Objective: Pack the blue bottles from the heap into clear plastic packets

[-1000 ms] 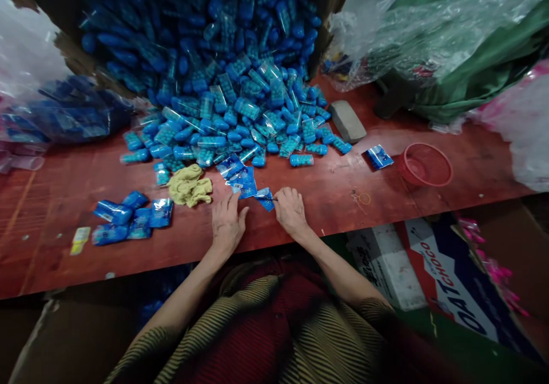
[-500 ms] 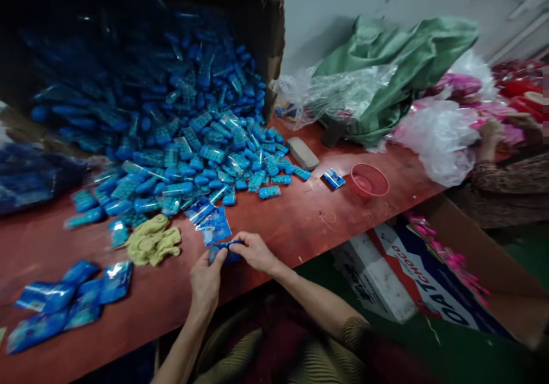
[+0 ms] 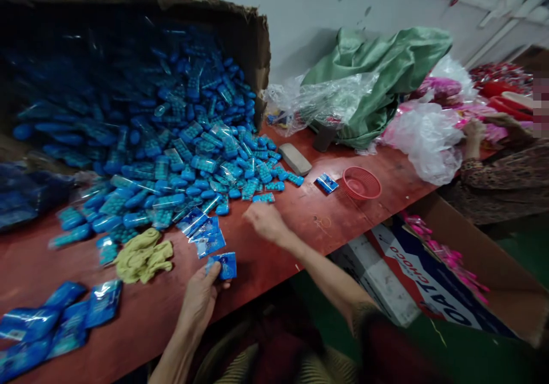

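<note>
My left hand (image 3: 201, 299) grips a small blue printed packet (image 3: 226, 266) between thumb and fingers, just above the table's front part. My right hand (image 3: 266, 222) is reaching forward over the table, close to a blue-capped clear tube of turquoise beads (image 3: 263, 198) at the near edge of the heap. Its fingers are blurred, so their grip is unclear. Several flat blue packets (image 3: 206, 236) lie fanned out beyond my left hand. The heap of bead-filled tubes (image 3: 206, 164) spills out of a big cardboard box (image 3: 261, 58).
Filled blue packets (image 3: 103, 303) and a yellow-green cloth (image 3: 143, 256) lie left. Right stand a grey block (image 3: 295, 159), a blue packet stack (image 3: 326, 183) and a red basket (image 3: 362, 183). Beyond are a green sack (image 3: 369, 87), plastic bags (image 3: 429, 144) and another person's hands (image 3: 474, 135).
The view has swung right. A blue packet has come off the table and stays in my left hand. My right hand has let go of it and moved forward toward the tubes.
</note>
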### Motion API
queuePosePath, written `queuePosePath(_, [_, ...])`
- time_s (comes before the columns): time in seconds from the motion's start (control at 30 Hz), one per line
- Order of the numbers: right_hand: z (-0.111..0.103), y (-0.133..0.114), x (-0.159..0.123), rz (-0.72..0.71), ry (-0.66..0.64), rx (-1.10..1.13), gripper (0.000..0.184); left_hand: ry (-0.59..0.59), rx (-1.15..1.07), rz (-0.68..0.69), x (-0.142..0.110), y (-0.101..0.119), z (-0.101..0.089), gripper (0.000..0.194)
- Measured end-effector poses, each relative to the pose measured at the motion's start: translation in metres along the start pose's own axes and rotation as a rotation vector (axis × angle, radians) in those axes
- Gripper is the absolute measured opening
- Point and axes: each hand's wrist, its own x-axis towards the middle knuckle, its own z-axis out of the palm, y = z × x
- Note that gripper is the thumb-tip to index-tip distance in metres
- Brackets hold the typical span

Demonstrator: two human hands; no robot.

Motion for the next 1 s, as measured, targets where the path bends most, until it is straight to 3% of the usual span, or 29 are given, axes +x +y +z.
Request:
queuePosePath(0.07, [-0.025,0.024,0.035,0.054,0.115,-0.099,0.025,-0.006,0.008,-0.043,0.000,-0.002,-0.007,0.030])
queuePosePath(0.1, [-0.036,0.036,0.049,0.113,0.198,-0.261,0.026,0.000,0.010,-0.060,0.001,-0.002,-0.010,0.030])
queuePosePath(0.2, [-0.046,0.064,0.069,0.276,0.194,-0.557,0.033,0.033,0.012,-0.061,0.001,-0.004,-0.014,0.032])
queuePosePath(0.33, [-0.018,0.073,0.044,0.236,0.178,-0.625,0.035,0.037,-0.030,-0.041,-0.004,-0.002,-0.011,0.026])
queuePosePath(0.5, [0.012,0.046,0.000,0.095,0.151,-0.580,0.038,0.038,-0.138,-0.201,-0.008,-0.001,-0.013,0.013])
queuePosePath(0.6, [0.014,0.012,-0.023,0.062,0.154,-0.480,0.035,0.015,-0.191,-0.241,-0.008,-0.003,-0.019,0.015])
queuePosePath(0.67, [0.018,-0.012,-0.042,0.025,0.107,-0.263,0.038,-0.019,-0.196,-0.213,-0.008,-0.005,-0.023,0.018])
queuePosePath(0.77, [0.040,-0.038,-0.067,-0.019,-0.210,0.266,0.047,-0.099,-0.155,-0.123,-0.009,-0.006,-0.027,0.025])
queuePosePath(0.83, [0.059,-0.045,-0.078,0.034,-0.331,0.468,0.041,-0.124,-0.117,-0.069,-0.010,-0.004,-0.029,0.029])
queuePosePath(0.93, [0.078,-0.044,-0.084,0.104,-0.312,0.600,0.030,-0.150,-0.082,-0.038,-0.015,-0.002,-0.033,0.031])
queuePosePath(1.0, [0.078,-0.043,-0.085,0.081,-0.306,0.594,0.028,-0.165,-0.079,-0.042,-0.017,-0.002,-0.037,0.030])
